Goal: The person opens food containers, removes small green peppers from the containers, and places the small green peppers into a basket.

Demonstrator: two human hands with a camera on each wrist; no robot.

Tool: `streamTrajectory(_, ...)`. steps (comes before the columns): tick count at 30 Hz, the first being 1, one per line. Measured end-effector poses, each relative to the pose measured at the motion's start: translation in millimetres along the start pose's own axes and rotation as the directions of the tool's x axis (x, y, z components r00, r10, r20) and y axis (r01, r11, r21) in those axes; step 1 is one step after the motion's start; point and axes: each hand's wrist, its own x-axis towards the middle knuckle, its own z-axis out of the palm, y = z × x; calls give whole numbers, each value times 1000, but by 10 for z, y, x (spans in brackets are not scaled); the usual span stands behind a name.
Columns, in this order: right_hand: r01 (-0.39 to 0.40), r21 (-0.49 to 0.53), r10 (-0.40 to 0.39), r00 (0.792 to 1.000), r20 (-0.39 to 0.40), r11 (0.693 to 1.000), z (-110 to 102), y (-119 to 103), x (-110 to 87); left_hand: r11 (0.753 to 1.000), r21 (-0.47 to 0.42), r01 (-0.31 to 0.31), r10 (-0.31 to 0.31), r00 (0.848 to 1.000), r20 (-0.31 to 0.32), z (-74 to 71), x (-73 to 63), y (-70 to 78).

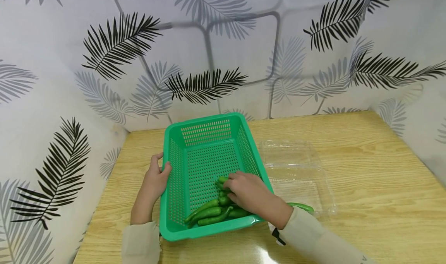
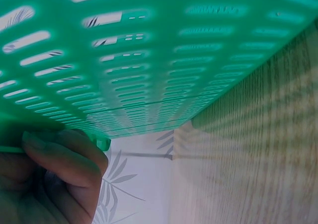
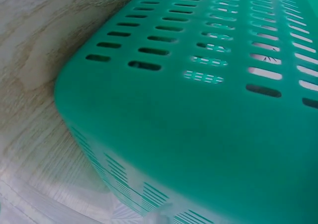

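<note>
The right hand has a curled grip on the green peppers, which lie lengthwise just under it in the green basket, while the left hand holds the rim.

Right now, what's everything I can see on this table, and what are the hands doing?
Basket: one, green perforated plastic, left of the table's middle.
Peppers: several, green, long, heaped in the basket's near end.
Stray pepper: one, green, outside the basket beside the right sleeve.
Clear container: one, see-through plastic, right of the basket.
Table: one, light wood grain.
Walls: white with leaf print.
Left hand: grips the basket's left rim.
Right hand: inside the basket, on the peppers; its grip is hidden.
</note>
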Motion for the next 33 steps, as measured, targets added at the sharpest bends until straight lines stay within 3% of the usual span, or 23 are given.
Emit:
streamTrajectory(12,25,65,-12,981,-194,998,-303,65,-131,1000,4,-3,3,1000,0,-9,-2,53)
streamTrajectory(22,-54,87,75,962,-261,995,-466,223,-386,1000,2,5,-5,1000,2,-9,5,32)
streamTrajectory(27,-116,112,143,949,-281,987,-477,305,-515,1000,14,11,-11,1000,3,-4,4,18)
streamTrajectory(33,-135,159,180,932,-316,978,-484,438,-685,1000,14,9,-9,1000,3,1,-1,6)
